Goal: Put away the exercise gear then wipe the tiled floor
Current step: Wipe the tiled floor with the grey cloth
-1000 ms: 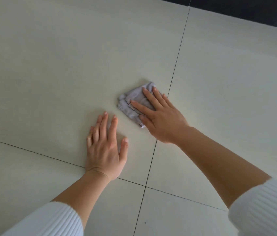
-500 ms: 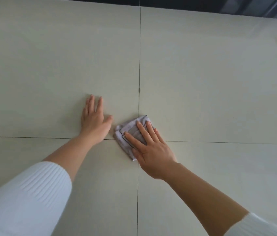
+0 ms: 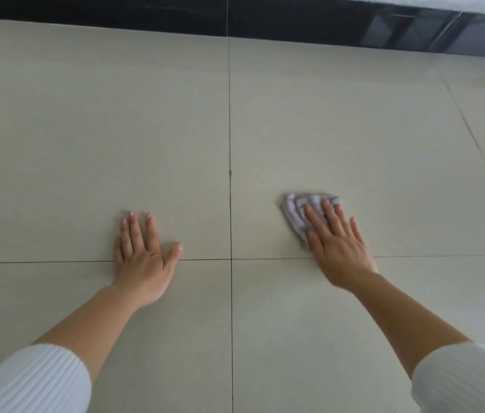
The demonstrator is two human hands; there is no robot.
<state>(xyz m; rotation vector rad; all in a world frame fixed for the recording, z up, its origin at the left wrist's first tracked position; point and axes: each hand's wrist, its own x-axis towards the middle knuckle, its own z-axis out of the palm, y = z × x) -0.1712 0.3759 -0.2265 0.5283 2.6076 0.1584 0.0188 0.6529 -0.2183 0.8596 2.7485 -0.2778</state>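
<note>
The tiled floor [image 3: 339, 120] filled nearly your whole view. I place everything from the grout cross [image 3: 231, 259], where four pale tiles met. Beyond the cross, at the floor's far edge, a black skirting band [image 3: 295, 19] ran along the wall. No exercise gear showed anywhere, so by my reading you were in the wiping part of the task.

Your left sleeve [image 3: 27, 383] and right sleeve [image 3: 467, 380], both white and ribbed, came in on the near side of the cross, one to each side.

Your left hand [image 3: 143, 257] lay left of the cross, palm down on bare tile. Its fingers were straight, the thumb was spread toward the cross, and it held nothing. It looked like a prop for your weight.

Your right hand [image 3: 336, 242] lay right of the cross, fingers straight and flat. It was pressing on the grey cloth [image 3: 295, 208] rather than gripping it.

The cloth was folded into a small pad on the tile right of and just beyond the cross. Its far edge and left corner showed from under your fingers. I judge it light, soft and limp. It would slide easily on smooth tile, and bunch or unfold if pushed by one edge. Flat pressure over the pad's middle suits wiping. To lift it, pinch the layers together at the exposed left corner.

A small dark mark [image 3: 230, 173] sat on the grout line beyond the cross.
</note>
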